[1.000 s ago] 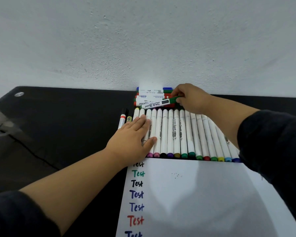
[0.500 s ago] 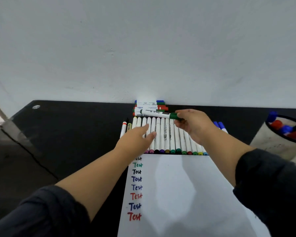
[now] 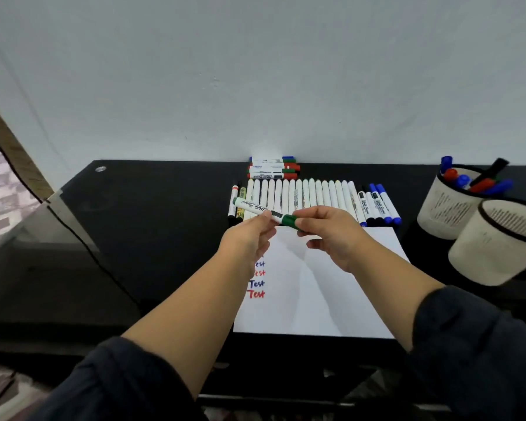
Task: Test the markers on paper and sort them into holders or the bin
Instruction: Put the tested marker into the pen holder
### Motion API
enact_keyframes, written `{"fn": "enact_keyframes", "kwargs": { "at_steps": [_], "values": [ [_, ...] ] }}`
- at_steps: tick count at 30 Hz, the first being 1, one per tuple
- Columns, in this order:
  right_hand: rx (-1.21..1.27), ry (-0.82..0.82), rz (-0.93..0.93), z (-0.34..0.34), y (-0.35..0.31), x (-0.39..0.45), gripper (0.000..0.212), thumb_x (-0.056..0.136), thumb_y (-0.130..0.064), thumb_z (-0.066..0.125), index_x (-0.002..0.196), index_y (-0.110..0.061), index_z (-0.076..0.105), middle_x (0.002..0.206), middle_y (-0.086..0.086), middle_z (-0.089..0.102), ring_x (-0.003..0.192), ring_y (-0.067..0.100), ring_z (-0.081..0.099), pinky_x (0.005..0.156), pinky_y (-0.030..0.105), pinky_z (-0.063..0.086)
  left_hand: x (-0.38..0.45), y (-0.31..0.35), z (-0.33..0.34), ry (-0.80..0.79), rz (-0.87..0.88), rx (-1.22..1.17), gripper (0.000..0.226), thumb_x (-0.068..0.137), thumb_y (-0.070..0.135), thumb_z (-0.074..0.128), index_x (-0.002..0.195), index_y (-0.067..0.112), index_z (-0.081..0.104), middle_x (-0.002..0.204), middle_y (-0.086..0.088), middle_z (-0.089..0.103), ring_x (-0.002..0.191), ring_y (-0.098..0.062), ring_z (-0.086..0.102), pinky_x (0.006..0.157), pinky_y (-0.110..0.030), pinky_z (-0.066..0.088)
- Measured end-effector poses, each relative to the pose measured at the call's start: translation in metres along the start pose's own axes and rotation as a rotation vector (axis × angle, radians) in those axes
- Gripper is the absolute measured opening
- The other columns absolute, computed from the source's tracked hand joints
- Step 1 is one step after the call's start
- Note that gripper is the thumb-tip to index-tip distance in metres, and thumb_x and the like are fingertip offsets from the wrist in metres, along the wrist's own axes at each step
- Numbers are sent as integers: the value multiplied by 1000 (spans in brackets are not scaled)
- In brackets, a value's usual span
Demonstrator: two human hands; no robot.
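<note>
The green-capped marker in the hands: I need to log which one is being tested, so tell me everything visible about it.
The green-capped marker has a white barrel with dark script lettering, a dark band beside the cap and a green far end. It looks like smooth plastic. The cap is still on. It is held level above the table, tilted slightly, over the top edge of the paper. The left hand pinches the barrel; the right hand grips the cap end.

Black table (image 3: 164,208). On it: white paper (image 3: 316,299), a row of markers (image 3: 301,196), stacked markers (image 3: 274,168). Two mesh holders (image 3: 447,214) at right.
</note>
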State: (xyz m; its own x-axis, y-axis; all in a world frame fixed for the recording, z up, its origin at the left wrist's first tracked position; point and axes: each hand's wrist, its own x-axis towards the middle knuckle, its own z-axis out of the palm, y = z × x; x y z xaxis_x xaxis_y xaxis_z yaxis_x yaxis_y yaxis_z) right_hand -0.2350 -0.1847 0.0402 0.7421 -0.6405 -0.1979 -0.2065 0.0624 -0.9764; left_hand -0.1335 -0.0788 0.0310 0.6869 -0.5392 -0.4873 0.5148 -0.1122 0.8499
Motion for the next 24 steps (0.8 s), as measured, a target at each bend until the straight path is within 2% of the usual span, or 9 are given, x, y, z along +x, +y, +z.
{"fn": "enact_keyframes", "kwargs": {
  "at_steps": [3, 6, 9, 11, 15, 18, 20, 22, 24],
  "values": [
    [-67, 21, -26, 8, 5, -16, 15, 86, -7, 66, 85, -21, 69, 88, -2, 69, 80, 13, 58, 67, 25, 45, -10, -5, -7, 9, 28, -36, 11, 88, 22, 65, 91, 12, 68, 91, -2, 73, 98, -12, 65, 101, -33, 45],
    [-107, 67, -48, 16, 10, -27, 12, 88, -14, 65, 82, -23, 69, 85, -7, 66, 79, 11, 54, 65, 23, 41, -20, -10, -18, 42, 66, 9, 11, 88, 20, 65, 97, 12, 68, 95, -3, 72, 97, -12, 65, 92, -29, 48],
    [-129, 135, -68, 23, 12, -34, 6, 91, -21, 62, 90, -18, 68, 82, -9, 62, 75, 5, 51, 62, 20, 38, -28, -17, -28, 62, 132, 107, 23, 89, 19, 64, 109, 10, 65, 100, -3, 71, 97, -11, 65, 82, -25, 47],
    [-132, 169, -77, 29, 10, -36, 11, 92, -24, 60, 97, -17, 67, 83, -11, 60, 75, 2, 49, 62, 18, 38, -30, -23, -35, 63, 163, 215, 26, 88, 22, 65, 112, 12, 66, 99, -2, 71, 97, -12, 65, 86, -27, 48],
    [-151, 129, -54, 41, 0, -37, 17, 91, -32, 60, 97, -17, 66, 85, -14, 58, 79, 1, 49, 68, 20, 37, -37, -26, -44, 41, 171, 448, 5, 86, 27, 66, 87, 25, 71, 94, 1, 72, 95, -14, 66, 91, -36, 51],
    [-203, 90, -17, 47, -2, -36, 35, 89, -41, 62, 109, -13, 67, 107, -6, 60, 99, 10, 50, 82, 27, 34, -43, -26, -47, 5, 200, 632, 16, 88, 30, 63, 99, 22, 72, 96, 2, 71, 95, -14, 64, 84, -30, 50],
    [-236, 73, 13, 52, 1, -34, 47, 86, -44, 64, 120, -12, 64, 126, 0, 58, 113, 15, 50, 84, 28, 33, -48, -25, -50, -17, 236, 722, 13, 88, 30, 63, 96, 25, 72, 96, 2, 71, 95, -15, 64, 83, -30, 49],
    [-257, 65, 20, 56, 6, -33, 50, 84, -43, 67, 123, -11, 62, 131, 2, 56, 116, 17, 50, 84, 27, 34, -55, -23, -52, -33, 267, 789, 7, 87, 30, 64, 86, 30, 71, 94, 2, 70, 94, -15, 64, 84, -30, 48],
    [-287, 59, 12, 60, 11, -32, 48, 84, -41, 67, 121, -11, 63, 130, 2, 57, 117, 18, 50, 84, 28, 35, -58, -23, -54, -35, 280, 854, 8, 88, 31, 63, 90, 29, 71, 93, 2, 69, 95, -16, 63, 79, -28, 46]
  ]
}}
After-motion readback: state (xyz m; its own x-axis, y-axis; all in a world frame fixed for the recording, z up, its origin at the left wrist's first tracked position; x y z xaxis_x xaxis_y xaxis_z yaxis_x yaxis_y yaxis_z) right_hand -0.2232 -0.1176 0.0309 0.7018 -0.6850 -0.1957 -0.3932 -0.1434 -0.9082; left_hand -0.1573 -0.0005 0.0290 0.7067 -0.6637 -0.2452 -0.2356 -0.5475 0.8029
